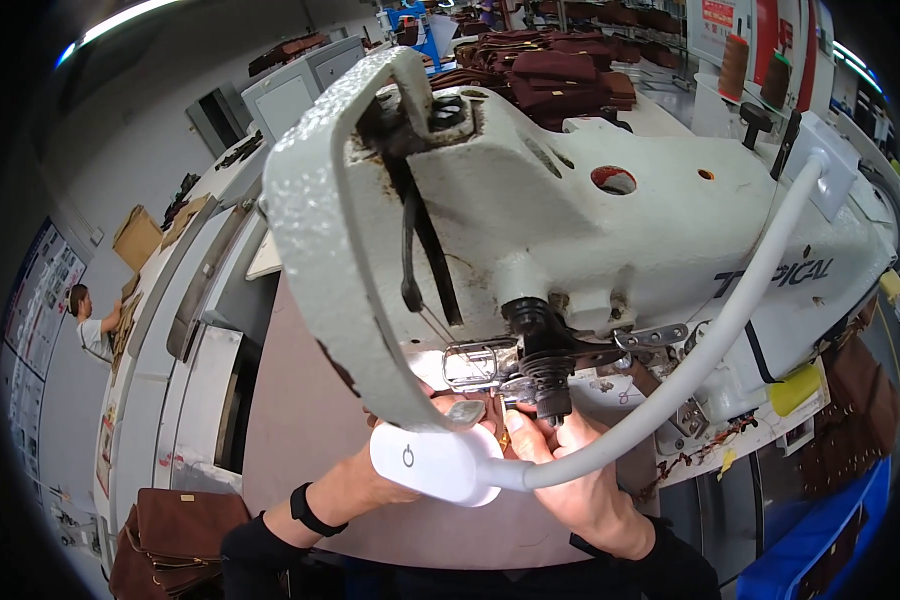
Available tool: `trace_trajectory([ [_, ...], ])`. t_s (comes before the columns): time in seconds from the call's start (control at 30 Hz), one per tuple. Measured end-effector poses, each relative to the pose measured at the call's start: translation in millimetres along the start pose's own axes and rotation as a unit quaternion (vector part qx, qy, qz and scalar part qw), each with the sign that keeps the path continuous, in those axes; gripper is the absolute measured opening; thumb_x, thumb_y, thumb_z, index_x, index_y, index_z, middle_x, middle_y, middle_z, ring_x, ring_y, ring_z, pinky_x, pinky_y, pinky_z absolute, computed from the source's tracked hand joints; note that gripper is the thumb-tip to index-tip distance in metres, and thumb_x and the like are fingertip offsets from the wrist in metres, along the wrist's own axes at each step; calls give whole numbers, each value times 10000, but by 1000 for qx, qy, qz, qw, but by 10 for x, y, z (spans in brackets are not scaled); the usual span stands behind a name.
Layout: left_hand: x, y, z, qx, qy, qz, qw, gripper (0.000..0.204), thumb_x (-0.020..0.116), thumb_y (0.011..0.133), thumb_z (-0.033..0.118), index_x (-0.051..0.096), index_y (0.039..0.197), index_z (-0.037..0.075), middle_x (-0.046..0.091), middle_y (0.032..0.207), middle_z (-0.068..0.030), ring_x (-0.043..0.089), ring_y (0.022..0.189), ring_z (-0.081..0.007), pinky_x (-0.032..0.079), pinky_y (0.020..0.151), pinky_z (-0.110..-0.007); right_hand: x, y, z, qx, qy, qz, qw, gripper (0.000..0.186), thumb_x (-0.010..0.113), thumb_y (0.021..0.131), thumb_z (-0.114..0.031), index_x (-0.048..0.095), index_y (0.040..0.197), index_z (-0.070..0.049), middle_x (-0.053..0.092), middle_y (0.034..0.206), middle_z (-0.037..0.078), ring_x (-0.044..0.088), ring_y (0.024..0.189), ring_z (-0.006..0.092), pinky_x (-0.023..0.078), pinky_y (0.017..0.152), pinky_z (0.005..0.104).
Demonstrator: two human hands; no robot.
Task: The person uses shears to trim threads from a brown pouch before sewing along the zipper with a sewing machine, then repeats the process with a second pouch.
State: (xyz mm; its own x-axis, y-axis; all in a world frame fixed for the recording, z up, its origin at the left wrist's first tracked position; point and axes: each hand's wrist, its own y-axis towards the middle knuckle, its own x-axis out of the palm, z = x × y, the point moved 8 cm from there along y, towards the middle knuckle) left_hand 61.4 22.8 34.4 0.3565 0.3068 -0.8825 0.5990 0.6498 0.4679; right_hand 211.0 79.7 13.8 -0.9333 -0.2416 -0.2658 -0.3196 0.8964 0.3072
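Note:
A white industrial sewing machine stands right before me, with its needle area lit. Close to the presser foot lies a small brown piece, probably leather, with a gold-coloured bit on it. My right hand is closed at that piece's right edge, thumb and fingers pinched together. On the other side, my left hand reaches in under the machine head, a black band on its wrist. A white lamp head on a thick bent arm covers the left fingers and part of the work.
Brown leather pieces are stacked behind the machine and at lower left. Thread spools stand at upper right. A blue bin sits at lower right. Another person works at a long bench on the far left.

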Motion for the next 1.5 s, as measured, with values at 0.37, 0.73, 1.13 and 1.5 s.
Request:
trace_trajectory([
  [0.37,93,-80,131,-26,-16,61,998,512,804,623,58,751,1131,83,688,1060,-31,623,997,-235,432,950,-453,-196,218,-64,48,203,-95,973,211,605,996,-131,693,939,52,586,596,34,541,535,64,438,497,263],
  [0.73,76,14,195,-14,-71,127,989,458,785,667,31,729,1121,44,708,1053,-84,652,992,-262,430,919,-461,47,-46,182,114,102,-93,984,367,711,969,-313,711,1097,30,695,725,115,623,657,99,497,597,286],
  [1.13,-20,-70,9,-45,102,41,993,479,832,684,119,671,1130,48,633,1139,-131,641,956,-328,534,740,-440,11,110,54,43,-104,-57,992,168,707,875,-153,640,955,-22,688,693,153,692,593,316,538,554,404],
  [1.5,-87,-18,-144,-55,8,17,998,476,771,632,63,675,1096,102,659,1119,-79,673,953,-318,540,766,-473,-25,280,-229,-1,-159,-134,978,200,619,932,-228,664,953,-34,685,657,100,701,632,334,551,631,442],
])
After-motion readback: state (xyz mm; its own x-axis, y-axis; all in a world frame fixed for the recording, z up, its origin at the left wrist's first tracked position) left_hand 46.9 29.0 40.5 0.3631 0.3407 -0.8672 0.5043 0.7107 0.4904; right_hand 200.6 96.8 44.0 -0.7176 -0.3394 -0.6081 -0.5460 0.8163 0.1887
